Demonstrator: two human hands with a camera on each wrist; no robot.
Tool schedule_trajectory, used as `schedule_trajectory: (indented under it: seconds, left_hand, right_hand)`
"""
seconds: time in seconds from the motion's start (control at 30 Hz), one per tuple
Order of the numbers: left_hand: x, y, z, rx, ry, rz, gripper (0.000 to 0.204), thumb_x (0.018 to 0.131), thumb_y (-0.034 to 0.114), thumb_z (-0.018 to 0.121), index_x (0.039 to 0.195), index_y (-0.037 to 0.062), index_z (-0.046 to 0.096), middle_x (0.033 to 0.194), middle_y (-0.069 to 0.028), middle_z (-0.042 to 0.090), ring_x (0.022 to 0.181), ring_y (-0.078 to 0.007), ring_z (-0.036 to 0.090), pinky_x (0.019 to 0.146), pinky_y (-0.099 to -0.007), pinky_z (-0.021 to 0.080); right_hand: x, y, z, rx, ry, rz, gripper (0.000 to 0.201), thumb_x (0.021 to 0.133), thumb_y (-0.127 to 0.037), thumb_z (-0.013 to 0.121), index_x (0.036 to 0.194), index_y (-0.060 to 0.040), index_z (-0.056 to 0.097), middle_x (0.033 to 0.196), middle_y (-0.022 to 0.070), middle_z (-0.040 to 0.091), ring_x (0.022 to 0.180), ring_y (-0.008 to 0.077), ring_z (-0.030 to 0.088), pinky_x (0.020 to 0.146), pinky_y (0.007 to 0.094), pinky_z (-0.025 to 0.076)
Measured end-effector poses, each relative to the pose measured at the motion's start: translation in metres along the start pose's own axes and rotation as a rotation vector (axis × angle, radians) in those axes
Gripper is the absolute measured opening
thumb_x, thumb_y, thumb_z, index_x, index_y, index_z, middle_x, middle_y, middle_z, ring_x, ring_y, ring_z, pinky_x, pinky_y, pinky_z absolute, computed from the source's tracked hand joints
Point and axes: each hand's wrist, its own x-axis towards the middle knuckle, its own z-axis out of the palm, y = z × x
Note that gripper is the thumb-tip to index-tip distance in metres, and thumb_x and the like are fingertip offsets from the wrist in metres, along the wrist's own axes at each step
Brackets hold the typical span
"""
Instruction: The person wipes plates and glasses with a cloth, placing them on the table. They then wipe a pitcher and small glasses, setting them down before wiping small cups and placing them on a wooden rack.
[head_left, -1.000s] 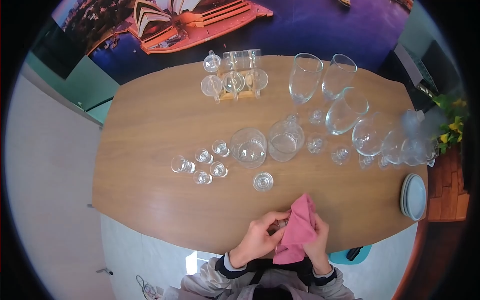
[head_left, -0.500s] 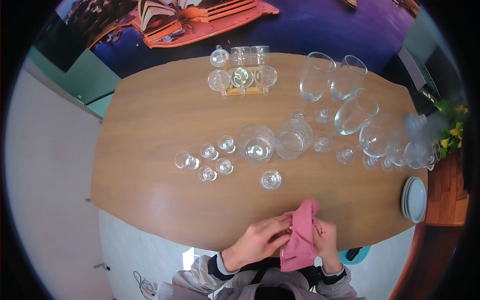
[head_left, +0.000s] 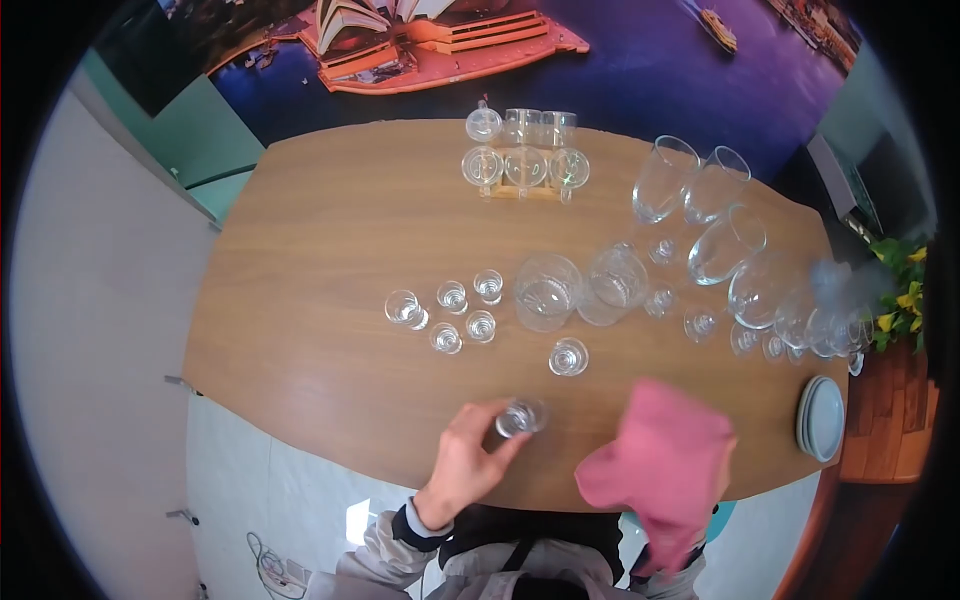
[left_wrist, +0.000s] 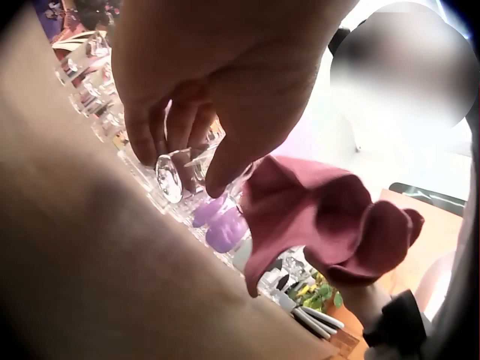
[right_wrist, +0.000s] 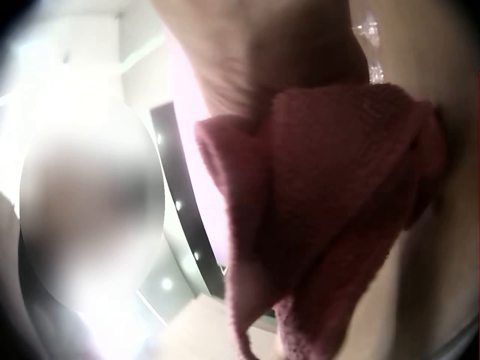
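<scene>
Wooden counter (head_left: pixel 320 240), near edge: left hand (head_left: pixel 466 458) pinching small glass (head_left: pixel 519 418), right hand (head_left: pixel 728 467) (fingers hidden, state unclear) behind pink cloth (head_left: pixel 665 450).

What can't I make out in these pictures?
Right hand: fingers hidden behind the cloth, head view.
Held glass: partly covered by the left hand, left wrist view.
Far-right glasses: hazy and overlapping, too unclear to count, head view.
Wall picture: cut off by the top edge, head view.

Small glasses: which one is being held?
The small glass lowest in the head view, pinched by the left hand; no hand touches the other small glasses.
</scene>
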Motion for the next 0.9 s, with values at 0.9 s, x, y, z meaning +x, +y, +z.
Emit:
schedule_trajectory:
  seconds: [0.9]
  left_hand:
    - [0.095,-0.011,-0.14,-0.293,0.002,-0.267,0.033,0.091,0.008,0.069,0.12,-0.0047,0.06,0.108,-0.012,0.07,0.096,-0.0175,0.067,0.085,-0.029,0.054]
  right_hand:
    - [-0.007,-0.045,0.048,0.147,0.044,-0.065,0.046,0.105,-0.034,0.039,0.135,0.0005,0.044,0.129,0.0086,0.054,0.117,0.019,0.051,0.102,0.0333,0.039]
